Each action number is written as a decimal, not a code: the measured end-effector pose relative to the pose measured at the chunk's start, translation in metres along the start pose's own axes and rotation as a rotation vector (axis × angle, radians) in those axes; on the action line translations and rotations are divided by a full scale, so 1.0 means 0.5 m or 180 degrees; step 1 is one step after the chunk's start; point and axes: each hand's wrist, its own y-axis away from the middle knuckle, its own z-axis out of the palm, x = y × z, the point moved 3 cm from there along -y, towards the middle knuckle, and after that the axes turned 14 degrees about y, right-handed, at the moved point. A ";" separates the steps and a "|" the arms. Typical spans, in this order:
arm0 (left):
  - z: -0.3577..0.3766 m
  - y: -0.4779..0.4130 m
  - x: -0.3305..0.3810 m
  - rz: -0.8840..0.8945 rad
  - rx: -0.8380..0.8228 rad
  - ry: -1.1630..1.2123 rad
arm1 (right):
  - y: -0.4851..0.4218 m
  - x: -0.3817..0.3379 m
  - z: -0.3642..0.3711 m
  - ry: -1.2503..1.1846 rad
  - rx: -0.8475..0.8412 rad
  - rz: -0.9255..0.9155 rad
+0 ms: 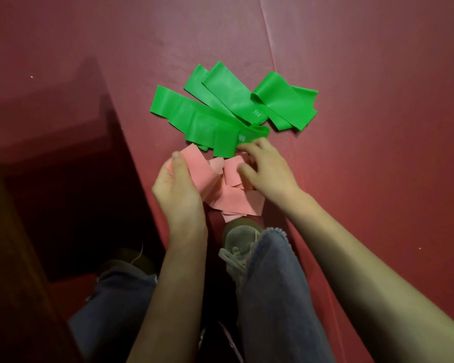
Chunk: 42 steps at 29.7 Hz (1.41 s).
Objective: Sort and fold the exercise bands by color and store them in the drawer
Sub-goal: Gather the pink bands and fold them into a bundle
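I look down through the head camera from my remote seat; the green bands (220, 111) lie in a loose fan on the red mat (364, 153), several strips overlapping, one of them folded over at the right side of the fan; I take this green pile as my reference. Just below the green bands, touching their lower edge, lie the pink bands (233, 200), crumpled in a small heap; some green ends lie over the top of the pink ones. The left hand (177, 189) is at the lower left of the green bands; it grips one pink strip, the thumb (178, 159) pressing on top of it and the other fingers curled under, hidden from me. The right hand (269, 171) is directly below the green bands, on the right part of the pink heap; its fingers are spread and bent, the tips reach the near end of one green band, its thumb lies on pink; I cannot tell if these fingers grasp something or only rest. Further below the green bands, just beside the lowest pink corner, I see a grey shoe (240, 239) and blue jeans (273, 297); to the left of the green bands the mat lies in dark shadow.
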 end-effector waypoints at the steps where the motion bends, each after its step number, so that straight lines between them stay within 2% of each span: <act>1: 0.001 0.001 0.001 0.0001 -0.0010 0.0010 | -0.007 -0.004 0.004 0.0438 -0.0163 -0.0130; 3: 0.003 0.001 0.002 0.0005 -0.0009 0.0002 | -0.014 -0.004 0.005 0.1088 -0.0251 -0.0257; 5: 0.003 -0.001 0.002 0.0003 -0.0006 -0.0001 | -0.019 0.002 -0.003 0.1263 -0.0189 -0.0301; 7: 0.004 0.000 0.003 0.0003 -0.0008 0.0054 | -0.017 0.011 -0.013 0.0717 0.0030 -0.0362; 11: 0.014 0.004 0.016 0.0058 0.0040 0.0255 | 0.005 0.037 -0.073 -0.1293 0.0829 -0.0014; 16: 0.030 0.006 0.033 0.0136 0.0056 0.0380 | 0.027 0.072 -0.119 -0.1850 0.1000 0.0245; 19: 0.036 0.010 0.032 0.0091 -0.0005 0.0328 | 0.036 0.089 -0.123 -0.2304 0.0879 0.0680; 22: 0.037 0.011 0.024 0.0029 -0.0039 0.0251 | 0.053 0.087 -0.125 -0.2102 0.0725 0.1095; 24: 0.040 0.014 0.021 -0.0034 -0.0088 0.0254 | 0.067 0.068 -0.136 -0.2326 0.0793 0.0995; 26: 0.043 0.016 0.020 -0.0043 -0.0153 0.0258 | 0.079 0.039 -0.147 -0.2717 0.0637 0.0785; 30: 0.056 0.018 0.020 -0.0016 -0.0347 0.0234 | 0.096 -0.011 -0.157 -0.3574 -0.0283 0.0182; 32: 0.060 0.021 0.017 -0.0080 -0.0421 0.0280 | 0.103 -0.035 -0.162 -0.3471 -0.0506 -0.0251; 35: 0.063 0.026 0.014 -0.0155 -0.0532 0.0242 | 0.103 -0.051 -0.163 -0.3114 -0.0358 -0.0431; 38: 0.066 0.030 0.011 -0.0260 -0.0622 0.0338 | 0.100 -0.056 -0.168 -0.2867 -0.0027 -0.0495; 42: 0.069 0.031 0.013 -0.0252 -0.0664 0.0297 | 0.101 -0.056 -0.183 -0.1794 0.0738 -0.0629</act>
